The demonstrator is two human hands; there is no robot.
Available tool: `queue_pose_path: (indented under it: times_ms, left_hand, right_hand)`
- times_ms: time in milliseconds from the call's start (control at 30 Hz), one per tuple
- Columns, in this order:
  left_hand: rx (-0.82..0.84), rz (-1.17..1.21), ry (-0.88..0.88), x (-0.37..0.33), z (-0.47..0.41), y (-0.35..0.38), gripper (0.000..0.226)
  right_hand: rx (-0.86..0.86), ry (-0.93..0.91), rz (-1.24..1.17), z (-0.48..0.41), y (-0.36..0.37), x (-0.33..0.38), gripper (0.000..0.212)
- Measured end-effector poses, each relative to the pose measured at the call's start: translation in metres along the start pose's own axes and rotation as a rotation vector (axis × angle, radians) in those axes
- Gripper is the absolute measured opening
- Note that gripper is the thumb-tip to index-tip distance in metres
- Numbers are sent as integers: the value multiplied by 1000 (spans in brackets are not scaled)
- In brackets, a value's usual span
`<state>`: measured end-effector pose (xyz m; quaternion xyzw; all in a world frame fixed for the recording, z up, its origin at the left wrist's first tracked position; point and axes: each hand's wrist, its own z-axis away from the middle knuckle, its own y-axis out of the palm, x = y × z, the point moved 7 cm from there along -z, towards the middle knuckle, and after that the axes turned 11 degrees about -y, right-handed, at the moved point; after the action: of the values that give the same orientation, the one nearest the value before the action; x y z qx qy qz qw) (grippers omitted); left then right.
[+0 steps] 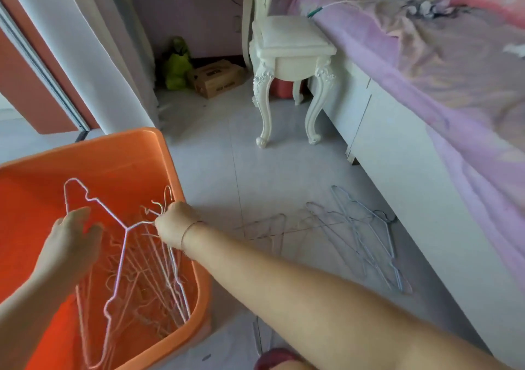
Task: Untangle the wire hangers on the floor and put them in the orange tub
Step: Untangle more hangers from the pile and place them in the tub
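The right hand is over the near-right part of the orange tub, just inside its rim, and its grip is closed around a bunch of wire hooks. At least 1 white hanger fans out from that grip toward the middle of the tub. The left hand hovers over the tub's centre with its fingers spread, holding nothing, close to the white hanger's upper shoulder; contact cannot be confirmed. Below both hands, a loose pile of hangers lies inside the tub. A second tangle of hangers lies on the floor, well to the right of the tub and beside the bed base, so the task looks only partly done. The main hazard is probably re-tangling. If the right grip releases the hooks together, they may drop through the triangles of the pile and lock the sorted hangers into 1 mass. A second hazard is snagging: the long white hanger spans much of the tub, and a shoulder that catches on the rim could leave it half out or spring it onto the floor. The open left hand sits near bare wire ends and could be scratched if the hanger swings. The floor tangle is probably interlocked, so lifting 1 hanger quickly could drag the others along and tighten the knot.
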<state>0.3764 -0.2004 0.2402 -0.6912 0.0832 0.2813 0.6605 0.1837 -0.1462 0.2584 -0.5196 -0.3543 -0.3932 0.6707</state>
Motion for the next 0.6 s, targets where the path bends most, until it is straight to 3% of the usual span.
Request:
queue_pose_path:
  times_ms: [33, 100, 167, 233, 367, 467, 533, 600]
  left_hand:
    - [18, -5, 8, -9, 5, 11, 27]
    - [31, 23, 41, -40, 23, 23, 36]
    - [40, 57, 180, -84, 54, 32, 43]
    - [76, 105, 363, -129, 95, 46, 42]
    - [271, 187, 556, -191, 168, 117, 35]
    - [476, 239, 317, -188, 188, 201, 32]
    - [581, 265, 74, -167, 189, 256, 34]
    - [588, 211, -44, -143, 183, 294, 35]
  right_hand:
    - [-82, -65, -16, 7, -6, -7, 21]
    - [-250, -195, -68, 24, -31, -32, 30]
    - [-376, -241, -168, 48, -71, -64, 30]
    - [-452, -118, -198, 69, -106, -133, 25]
    - [-561, 439, -17, 130, -164, -303, 23]
    - [-503, 656, 180, 175, -162, -387, 24]
    - [-449, 639, 200, 196, -142, -414, 25]
    - [-256, 578, 297, 211, -111, -430, 34]
